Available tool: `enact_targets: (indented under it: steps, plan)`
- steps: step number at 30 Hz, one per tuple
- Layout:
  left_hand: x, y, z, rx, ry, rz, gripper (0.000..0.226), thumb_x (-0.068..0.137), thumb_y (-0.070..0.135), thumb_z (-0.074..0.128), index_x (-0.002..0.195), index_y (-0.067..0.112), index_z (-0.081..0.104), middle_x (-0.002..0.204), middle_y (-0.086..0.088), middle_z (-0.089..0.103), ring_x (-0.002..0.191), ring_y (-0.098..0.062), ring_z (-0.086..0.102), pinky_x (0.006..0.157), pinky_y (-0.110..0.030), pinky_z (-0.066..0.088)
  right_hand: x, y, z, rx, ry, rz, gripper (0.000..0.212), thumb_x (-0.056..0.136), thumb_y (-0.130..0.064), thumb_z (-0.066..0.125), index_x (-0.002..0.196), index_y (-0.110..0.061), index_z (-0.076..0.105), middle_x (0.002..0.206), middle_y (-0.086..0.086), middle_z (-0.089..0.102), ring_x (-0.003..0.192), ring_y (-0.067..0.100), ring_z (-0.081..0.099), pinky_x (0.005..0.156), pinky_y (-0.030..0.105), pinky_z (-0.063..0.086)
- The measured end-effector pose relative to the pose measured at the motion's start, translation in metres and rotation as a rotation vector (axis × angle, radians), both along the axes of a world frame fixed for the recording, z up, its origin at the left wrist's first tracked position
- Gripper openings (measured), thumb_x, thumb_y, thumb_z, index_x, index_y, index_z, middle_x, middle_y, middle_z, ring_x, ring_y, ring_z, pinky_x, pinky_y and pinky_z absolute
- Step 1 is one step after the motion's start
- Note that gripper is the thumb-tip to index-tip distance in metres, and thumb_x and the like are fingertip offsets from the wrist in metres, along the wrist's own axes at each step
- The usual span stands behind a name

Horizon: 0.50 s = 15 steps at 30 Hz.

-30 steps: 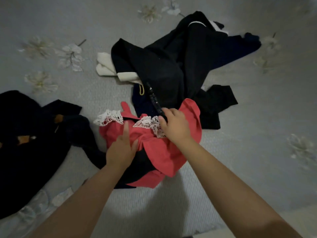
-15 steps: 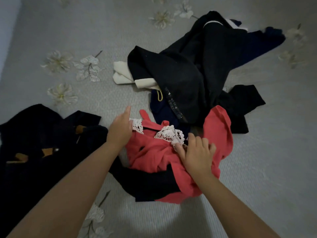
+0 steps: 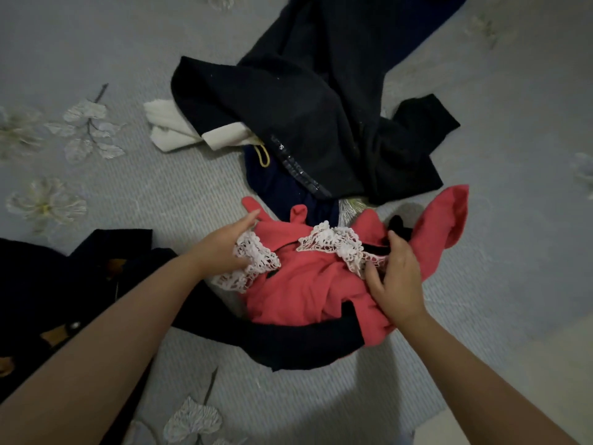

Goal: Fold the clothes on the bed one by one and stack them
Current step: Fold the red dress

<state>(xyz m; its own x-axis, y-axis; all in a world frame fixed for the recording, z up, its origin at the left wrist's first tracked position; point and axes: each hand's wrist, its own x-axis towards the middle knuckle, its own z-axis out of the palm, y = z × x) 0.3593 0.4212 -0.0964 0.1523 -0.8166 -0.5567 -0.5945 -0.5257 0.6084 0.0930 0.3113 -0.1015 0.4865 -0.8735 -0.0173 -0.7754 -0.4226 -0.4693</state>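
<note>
Grey floral bedspread [image 3: 167, 200] under red lace-trimmed garment [image 3: 298, 284].

The red garment [image 3: 298, 284] is soft matt cloth trimmed with open white lace [image 3: 333, 242]. The black garment [image 3: 288, 123] looks fuzzy and matt. The bed cover [image 3: 160, 194] is finely ribbed grey fabric.

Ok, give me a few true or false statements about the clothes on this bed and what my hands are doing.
1. Both hands are on the red garment. True.
2. The red garment has white lace trim. True.
3. The red garment lies neatly folded. False: it is crumpled, not yet folded.
4. The left hand rests on the black garment pile. False: its fingers hold the lace at the red garment's left edge.
5. The bedspread is plain. False: it bears pale flower patterns.
6. The right hand grips the red garment near its lace. True.
</note>
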Motion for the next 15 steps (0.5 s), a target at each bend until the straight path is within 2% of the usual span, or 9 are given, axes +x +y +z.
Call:
enact_targets:
  steps: [2, 4, 6, 8, 10, 12, 15]
  plan:
    - [0.001, -0.001, -0.001, 0.063, -0.089, -0.086, 0.1, 0.078, 0.016, 0.07, 0.146, 0.022, -0.003, 0.15, -0.002, 0.027, 0.135, -0.019, 0.029, 0.107, -0.026, 0.025, 0.003, 0.0, 0.003, 0.059, 0.012, -0.02, 0.074, 0.078, -0.044, 0.041, 0.129, 0.009, 0.041, 0.086, 0.016, 0.063, 0.08, 0.032, 0.06, 0.081, 0.046, 0.046]
    - [0.002, -0.006, -0.003, 0.13, -0.207, -0.198, 0.105, 0.077, 0.029, 0.07, 0.145, 0.022, -0.009, 0.153, -0.003, 0.019, 0.137, -0.023, 0.019, 0.111, -0.032, 0.019, 0.004, 0.0, 0.003, 0.074, 0.031, -0.074, 0.071, 0.081, -0.041, 0.054, 0.132, 0.007, 0.039, 0.071, 0.012, 0.06, 0.068, 0.029, 0.058, 0.076, 0.047, 0.048]
    - [-0.003, -0.013, -0.001, 0.189, -0.133, -0.233, 0.107, 0.078, 0.028, 0.069, 0.144, 0.023, -0.015, 0.154, -0.005, 0.009, 0.14, -0.023, 0.009, 0.112, -0.03, 0.013, 0.004, 0.003, 0.003, 0.038, 0.056, -0.136, 0.069, 0.08, -0.038, 0.062, 0.131, 0.005, 0.042, 0.067, 0.012, 0.06, 0.066, 0.031, 0.059, 0.076, 0.048, 0.049]
    - [-0.011, -0.017, 0.001, 0.209, 0.031, -0.206, 0.102, 0.082, 0.016, 0.066, 0.144, 0.022, -0.015, 0.153, -0.008, 0.013, 0.137, -0.02, 0.022, 0.104, -0.018, 0.019, 0.004, 0.008, 0.003, -0.03, 0.093, -0.175, 0.07, 0.078, -0.047, 0.055, 0.126, 0.003, 0.049, 0.064, 0.012, 0.062, 0.064, 0.031, 0.061, 0.075, 0.046, 0.048]
    - [-0.016, -0.013, 0.006, 0.18, 0.069, -0.164, 0.096, 0.084, 0.011, 0.063, 0.145, 0.022, -0.011, 0.147, -0.01, 0.029, 0.127, -0.018, 0.038, 0.092, -0.011, 0.025, 0.004, 0.013, 0.005, -0.038, 0.095, -0.201, 0.067, 0.079, -0.044, 0.056, 0.127, 0.002, 0.049, 0.069, 0.016, 0.064, 0.069, 0.033, 0.061, 0.075, 0.044, 0.046]
    - [-0.018, -0.004, 0.013, 0.135, 0.053, -0.119, 0.09, 0.086, 0.012, 0.061, 0.145, 0.02, -0.007, 0.145, -0.01, 0.033, 0.127, -0.018, 0.04, 0.093, -0.012, 0.026, 0.004, 0.015, 0.018, 0.08, 0.06, -0.203, 0.06, 0.087, -0.031, 0.058, 0.136, -0.004, 0.039, 0.077, 0.016, 0.063, 0.076, 0.035, 0.06, 0.072, 0.038, 0.042]
    - [-0.017, 0.005, 0.037, 0.074, -0.001, -0.113, 0.083, 0.089, 0.016, 0.057, 0.146, 0.017, -0.003, 0.147, -0.01, 0.031, 0.13, -0.019, 0.037, 0.099, -0.018, 0.027, 0.003, 0.01, 0.04, 0.176, -0.035, -0.153, 0.059, 0.093, -0.022, 0.048, 0.144, -0.015, 0.022, 0.068, -0.004, 0.051, 0.069, 0.024, 0.055, 0.06, 0.029, 0.035]
